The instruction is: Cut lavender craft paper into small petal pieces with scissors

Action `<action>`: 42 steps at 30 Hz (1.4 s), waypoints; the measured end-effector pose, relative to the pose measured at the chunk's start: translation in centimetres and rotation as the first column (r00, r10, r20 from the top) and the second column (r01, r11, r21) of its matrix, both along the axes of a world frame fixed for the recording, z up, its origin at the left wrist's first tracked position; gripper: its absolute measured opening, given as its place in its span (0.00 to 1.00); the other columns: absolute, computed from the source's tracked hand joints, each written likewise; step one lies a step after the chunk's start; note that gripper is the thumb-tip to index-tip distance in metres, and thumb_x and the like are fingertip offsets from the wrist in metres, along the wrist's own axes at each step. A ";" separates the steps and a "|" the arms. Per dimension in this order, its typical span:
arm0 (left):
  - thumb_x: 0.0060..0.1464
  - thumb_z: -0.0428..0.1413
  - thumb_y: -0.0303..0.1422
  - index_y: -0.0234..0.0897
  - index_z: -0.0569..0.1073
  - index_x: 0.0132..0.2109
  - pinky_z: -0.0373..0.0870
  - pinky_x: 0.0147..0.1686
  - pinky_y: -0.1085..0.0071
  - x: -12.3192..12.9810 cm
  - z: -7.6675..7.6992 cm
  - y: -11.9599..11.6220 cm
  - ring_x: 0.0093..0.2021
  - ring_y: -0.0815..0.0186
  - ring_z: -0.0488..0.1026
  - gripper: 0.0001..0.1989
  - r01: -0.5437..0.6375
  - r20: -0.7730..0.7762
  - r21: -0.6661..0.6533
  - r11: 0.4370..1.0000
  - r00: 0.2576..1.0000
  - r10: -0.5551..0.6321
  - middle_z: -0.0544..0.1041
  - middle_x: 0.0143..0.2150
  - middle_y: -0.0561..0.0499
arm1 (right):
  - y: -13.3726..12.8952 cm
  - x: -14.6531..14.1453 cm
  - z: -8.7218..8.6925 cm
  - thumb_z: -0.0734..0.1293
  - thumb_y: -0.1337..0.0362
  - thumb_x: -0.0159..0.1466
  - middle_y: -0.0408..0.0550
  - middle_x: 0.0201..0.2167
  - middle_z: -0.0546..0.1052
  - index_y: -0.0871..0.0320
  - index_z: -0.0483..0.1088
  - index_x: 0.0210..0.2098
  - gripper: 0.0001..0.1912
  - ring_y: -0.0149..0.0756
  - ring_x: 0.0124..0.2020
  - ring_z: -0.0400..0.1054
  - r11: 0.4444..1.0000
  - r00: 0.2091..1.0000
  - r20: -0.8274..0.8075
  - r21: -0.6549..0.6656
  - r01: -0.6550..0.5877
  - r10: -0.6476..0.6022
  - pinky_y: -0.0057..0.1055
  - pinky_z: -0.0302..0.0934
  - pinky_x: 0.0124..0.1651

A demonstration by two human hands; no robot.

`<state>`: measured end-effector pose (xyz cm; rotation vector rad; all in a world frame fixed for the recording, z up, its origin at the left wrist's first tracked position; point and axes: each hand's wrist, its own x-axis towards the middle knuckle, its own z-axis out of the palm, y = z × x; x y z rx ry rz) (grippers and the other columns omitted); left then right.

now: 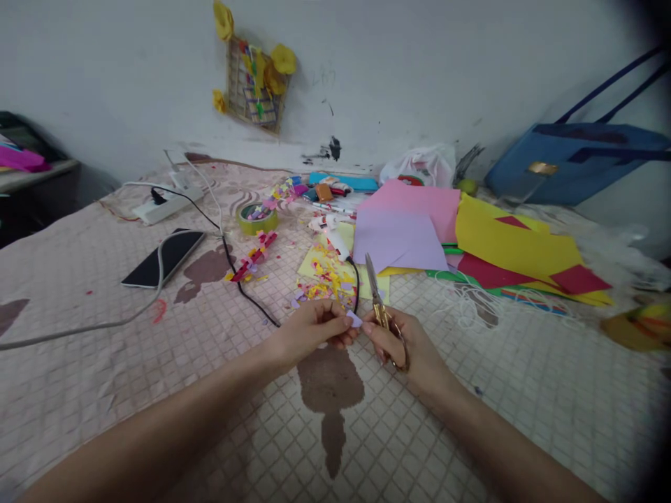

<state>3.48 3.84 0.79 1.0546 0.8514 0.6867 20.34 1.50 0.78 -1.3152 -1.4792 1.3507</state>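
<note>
Between thumb and fingers, my left hand (322, 325) pinches a small purple paper piece (354, 320). My right hand (401, 342) is closed around the gold handles of the scissors (378, 300), whose blades point up and away. Its fingertips are close to the purple piece; whether they touch it I cannot tell. Just beyond my hands, small yellow, pink and purple scraps (330, 276) lie on pale yellow paper. A white glue gun (335, 239) with a black cord rests behind them.
Purple (393, 237), pink (419, 202) and yellow sheets (514, 244) lie at the back right, near white string (466, 300) and a blue bag (581, 161). On the left are a phone (163, 258), power strip (168, 204), cables, green tape roll (256, 220) and decorated strip (254, 257).
</note>
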 end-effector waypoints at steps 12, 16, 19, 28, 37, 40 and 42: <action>0.46 0.59 0.32 0.31 0.67 0.31 0.69 0.37 0.71 -0.4 1.4 0.6 0.31 0.70 0.73 0.10 -0.319 0.218 -0.076 0.945 0.919 0.328 0.76 0.32 0.47 | -1.2 0.1 0.3 0.55 0.45 0.61 0.35 0.13 0.56 0.58 0.60 0.24 0.22 0.26 0.16 0.50 0.985 0.986 0.045 -0.070 -0.158 0.162 0.25 0.45 0.20; 0.45 0.60 0.32 0.31 0.67 0.31 0.69 0.35 0.72 -0.4 1.4 0.6 0.30 0.70 0.73 0.10 -0.330 0.224 -0.078 0.941 0.914 0.339 0.75 0.28 0.50 | -1.3 -0.1 0.0 0.57 0.45 0.60 0.35 0.14 0.55 0.57 0.58 0.23 0.22 0.25 0.16 0.50 0.983 0.979 0.095 -0.043 -0.178 0.181 0.25 0.44 0.20; 0.45 0.60 0.32 0.31 0.67 0.30 0.69 0.34 0.73 -0.4 1.3 0.6 0.29 0.70 0.73 0.10 -0.330 0.236 -0.077 0.941 0.911 0.339 0.75 0.27 0.51 | -1.4 -0.1 -0.2 0.57 0.45 0.60 0.36 0.15 0.56 0.57 0.56 0.22 0.22 0.25 0.16 0.50 0.984 0.979 0.103 -0.049 -0.172 0.176 0.25 0.43 0.19; 0.46 0.59 0.32 0.32 0.67 0.30 0.68 0.35 0.73 -0.3 1.2 0.6 0.30 0.70 0.73 0.09 -0.332 0.246 -0.066 0.941 0.908 0.338 0.75 0.28 0.51 | -1.4 0.1 -0.3 0.56 0.45 0.60 0.36 0.14 0.56 0.56 0.54 0.20 0.22 0.25 0.16 0.50 0.985 0.976 0.131 -0.004 -0.174 0.173 0.25 0.44 0.19; 0.46 0.59 0.32 0.31 0.67 0.30 0.68 0.35 0.72 -0.3 1.2 0.5 0.30 0.71 0.73 0.09 -0.336 0.238 -0.073 0.939 0.909 0.344 0.75 0.28 0.51 | -1.3 -0.1 -0.2 0.57 0.45 0.60 0.36 0.14 0.55 0.56 0.53 0.20 0.22 0.25 0.16 0.50 0.987 0.980 0.120 -0.016 -0.160 0.161 0.24 0.44 0.17; 0.46 0.59 0.32 0.31 0.67 0.30 0.68 0.35 0.72 -0.3 1.2 0.5 0.30 0.71 0.72 0.09 -0.336 0.237 -0.071 0.939 0.909 0.343 0.74 0.28 0.51 | -1.3 0.0 -0.2 0.57 0.46 0.60 0.36 0.14 0.55 0.56 0.54 0.21 0.22 0.25 0.16 0.50 0.987 0.980 0.114 -0.022 -0.162 0.163 0.24 0.45 0.18; 0.46 0.60 0.32 0.32 0.67 0.30 0.68 0.35 0.72 -0.3 1.2 0.5 0.30 0.70 0.72 0.09 -0.337 0.234 -0.075 0.939 0.909 0.345 0.74 0.28 0.51 | -1.3 -0.1 -0.2 0.57 0.46 0.61 0.36 0.14 0.56 0.56 0.54 0.20 0.22 0.25 0.16 0.50 0.987 0.980 0.116 -0.015 -0.161 0.162 0.24 0.45 0.18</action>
